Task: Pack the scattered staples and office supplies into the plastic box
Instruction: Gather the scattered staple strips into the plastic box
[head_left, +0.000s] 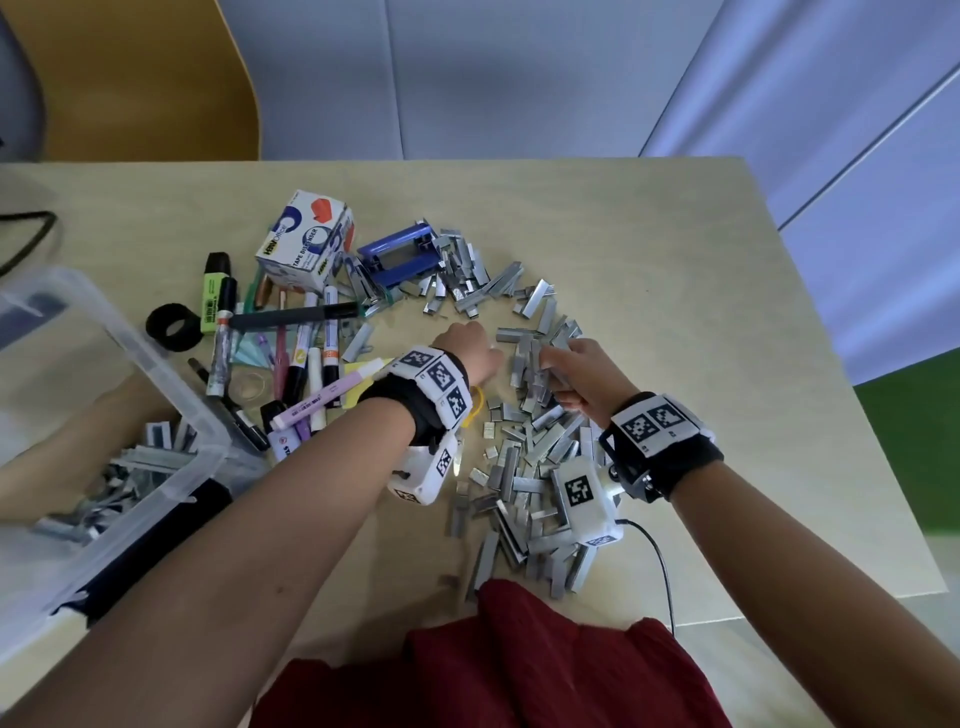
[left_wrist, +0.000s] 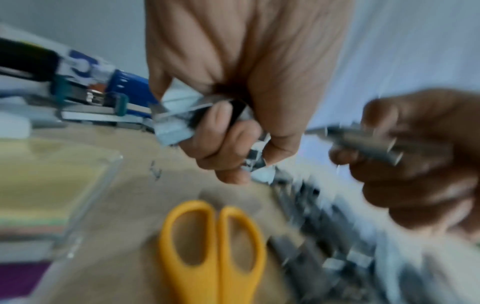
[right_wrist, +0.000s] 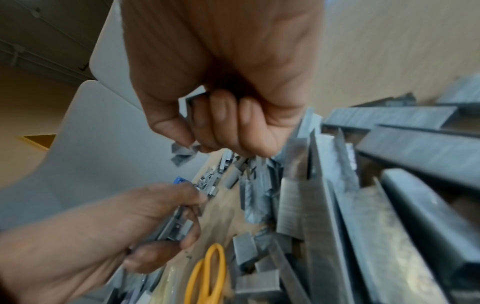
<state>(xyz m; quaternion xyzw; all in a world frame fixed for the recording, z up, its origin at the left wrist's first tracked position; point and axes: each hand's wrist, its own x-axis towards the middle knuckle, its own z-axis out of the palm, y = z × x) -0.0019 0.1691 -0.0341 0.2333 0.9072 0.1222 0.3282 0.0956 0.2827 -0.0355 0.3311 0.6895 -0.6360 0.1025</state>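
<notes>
Both hands are loaded: the left hand (left_wrist: 228, 115) has its fingers curled round a bundle of staples (head_left: 530, 467), and the right hand (right_wrist: 223, 115) is likewise clenched on strips. The box (head_left: 171, 410) lies well to the left of both — nearer the left hand, long axis running away from the person. The heap sits under and right of the hands. Judgement: the left hand dumps first.

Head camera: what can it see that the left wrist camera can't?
Only the head view shows the plastic box with staples inside, the tape dispenser box and the markers. Only the left wrist view shows the whole orange scissor handles. Both show the left hand and right hand, each gripping staple strips, over the scattered staples.
</notes>
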